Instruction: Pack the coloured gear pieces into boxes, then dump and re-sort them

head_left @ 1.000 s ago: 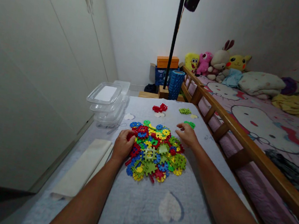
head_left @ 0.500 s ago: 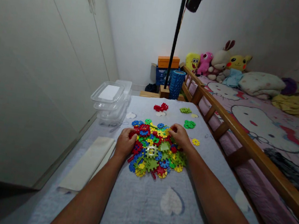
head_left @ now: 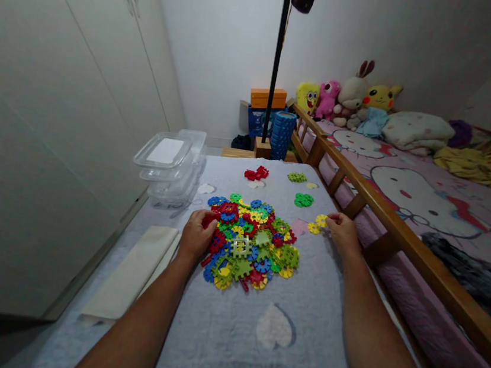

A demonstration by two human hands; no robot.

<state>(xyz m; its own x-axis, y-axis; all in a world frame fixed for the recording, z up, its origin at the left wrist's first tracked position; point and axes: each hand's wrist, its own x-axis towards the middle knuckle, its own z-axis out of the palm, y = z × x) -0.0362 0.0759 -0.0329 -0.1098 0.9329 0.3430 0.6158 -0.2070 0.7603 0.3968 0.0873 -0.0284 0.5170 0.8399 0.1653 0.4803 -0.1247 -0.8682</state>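
Note:
A heap of red, blue, green and yellow plastic interlocking pieces [head_left: 249, 243] lies on a grey-blue cloth [head_left: 232, 325]. My left hand [head_left: 197, 235] rests curled at the heap's left edge, fingers closed on a red piece. My right hand [head_left: 343, 232] is right of the heap, its fingertips pinched at two yellow pieces [head_left: 317, 223] set apart on the cloth. Small sorted groups lie farther off: red pieces [head_left: 256, 173], round green pieces [head_left: 303, 200] and light green pieces [head_left: 296, 177].
Stacked clear plastic containers [head_left: 171, 163] stand at the cloth's far left. A folded white cloth [head_left: 134, 272] lies left of my left arm. A wooden bed rail [head_left: 400, 239] runs along the right, plush toys [head_left: 349, 98] behind it. A black pole [head_left: 277, 62] rises at the far end.
My right hand left the top of the heap and moved right to the yellow pieces, where a second yellow piece now lies. My left hand stayed at the heap's left edge.

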